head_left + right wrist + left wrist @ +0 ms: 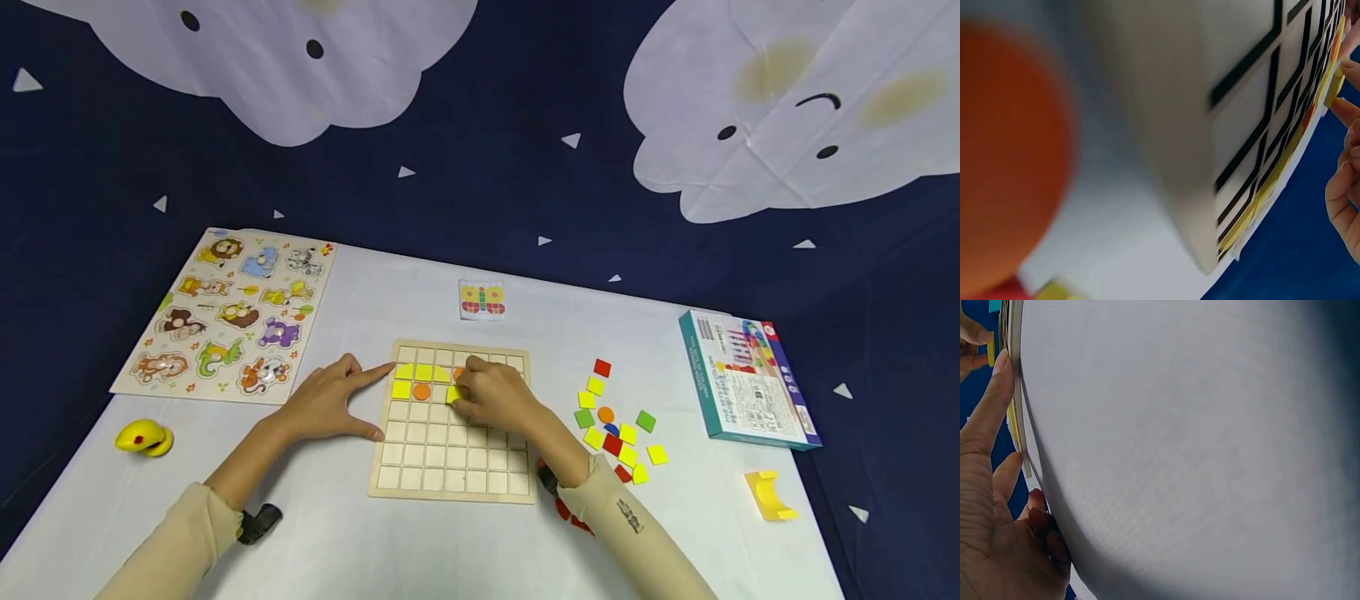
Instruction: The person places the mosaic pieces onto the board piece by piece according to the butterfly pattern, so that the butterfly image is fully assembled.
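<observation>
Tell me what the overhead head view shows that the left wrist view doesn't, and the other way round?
Only the head view shows the animal pictures, the yellow toy and the loose coloured pieces scattered on the table.

Only the left wrist view shows the palm side of the left hand and the wooden grid board almost edge-on.

Both show the two hands, that board, and the right hand pinching a yellow piece.
</observation>
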Motion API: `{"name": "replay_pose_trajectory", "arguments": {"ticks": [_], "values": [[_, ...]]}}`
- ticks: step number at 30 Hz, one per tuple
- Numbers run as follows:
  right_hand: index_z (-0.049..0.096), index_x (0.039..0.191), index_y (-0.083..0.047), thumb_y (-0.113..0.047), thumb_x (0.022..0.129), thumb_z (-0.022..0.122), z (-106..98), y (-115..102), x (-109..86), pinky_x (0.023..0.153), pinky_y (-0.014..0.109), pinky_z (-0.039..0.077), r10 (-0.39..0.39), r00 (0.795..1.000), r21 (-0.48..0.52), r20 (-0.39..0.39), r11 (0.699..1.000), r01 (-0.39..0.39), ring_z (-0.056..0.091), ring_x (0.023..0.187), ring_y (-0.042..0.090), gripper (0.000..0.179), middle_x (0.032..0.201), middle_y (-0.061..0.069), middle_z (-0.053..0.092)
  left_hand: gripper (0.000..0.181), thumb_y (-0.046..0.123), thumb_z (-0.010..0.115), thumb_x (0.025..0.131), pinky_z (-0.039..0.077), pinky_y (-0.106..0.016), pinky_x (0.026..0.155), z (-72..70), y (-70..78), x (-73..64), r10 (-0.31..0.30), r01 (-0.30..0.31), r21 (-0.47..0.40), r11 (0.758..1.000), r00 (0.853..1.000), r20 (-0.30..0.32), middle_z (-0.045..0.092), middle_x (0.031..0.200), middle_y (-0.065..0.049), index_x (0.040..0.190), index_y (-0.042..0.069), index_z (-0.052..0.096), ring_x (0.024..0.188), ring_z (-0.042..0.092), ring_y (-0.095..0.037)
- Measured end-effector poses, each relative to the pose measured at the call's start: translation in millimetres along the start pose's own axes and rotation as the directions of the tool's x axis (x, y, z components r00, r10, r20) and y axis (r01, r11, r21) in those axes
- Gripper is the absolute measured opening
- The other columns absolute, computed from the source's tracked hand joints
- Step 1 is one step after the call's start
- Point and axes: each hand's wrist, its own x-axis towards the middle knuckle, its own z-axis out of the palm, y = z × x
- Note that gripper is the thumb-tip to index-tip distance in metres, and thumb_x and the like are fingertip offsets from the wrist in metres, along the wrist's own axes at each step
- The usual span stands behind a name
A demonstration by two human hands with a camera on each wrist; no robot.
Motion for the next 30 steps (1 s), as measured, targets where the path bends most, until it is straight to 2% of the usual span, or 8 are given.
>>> {"name": "replay_pose_trajectory", "arguments": {"ticks": [4, 10, 23, 30], "values": [[0.075, 0.09, -0.009, -0.028, 0.086, 0.077, 3, -7, 9.1, 0.06, 0.022, 0.045, -0.018, 1.0, -0.018, 0.013, 1.0, 0.019, 0.053, 0.063, 0.009, 0.02, 0.083, 0.001, 0.058, 0.109, 0.073, 0.082, 0.055, 0.029, -0.03, 0.069, 0.8, 0.0, 0.5, -0.003, 0.003, -0.002, 1.0, 1.0, 0.009, 0.041, 0.094, 0.003, 0.149, 0.029, 0.047, 0.076, 0.034, -0.014], [0.073, 0.086, -0.009, -0.028, 0.086, 0.078, 7, -11, 17.1, 0.06, 0.023, 0.044, -0.012, 1.0, -0.044, 0.024, 0.999, 0.013, 0.05, 0.062, 0.009, 0.019, 0.082, 0.0, 0.056, 0.108, 0.074, 0.081, 0.056, 0.028, -0.029, 0.067, 0.5, 0.9, 0.7, 0.006, -0.006, -0.009, 1.0, 1.0, 0.0, 0.041, 0.093, 0.002, 0.148, 0.029, 0.048, 0.075, 0.033, -0.013], [0.074, 0.096, -0.013, -0.025, 0.087, 0.077, 8, -17, 23.9, 0.059, 0.022, 0.045, 0.067, 0.996, 0.008, 0.06, 0.998, -0.068, 0.059, 0.067, 0.011, 0.016, 0.086, 0.0, 0.059, 0.107, 0.072, 0.082, 0.057, 0.029, -0.03, 0.068, -3.2, 1.7, -1.1, 0.007, -0.006, 0.01, 1.0, 1.0, -0.017, 0.041, 0.092, 0.002, 0.148, 0.028, 0.049, 0.075, 0.035, -0.013], [0.075, 0.1, -0.012, -0.031, 0.086, 0.078, 5, -17, 20.0, 0.059, 0.022, 0.044, 0.038, 0.998, -0.053, 0.054, 0.998, -0.036, 0.053, 0.063, 0.008, 0.024, 0.083, 0.0, 0.058, 0.107, 0.073, 0.081, 0.057, 0.029, -0.03, 0.068, -1.6, 2.2, -0.6, 0.013, -0.013, 0.003, 1.0, 1.0, -0.014, 0.041, 0.092, 0.002, 0.148, 0.027, 0.048, 0.075, 0.034, -0.012]]}}
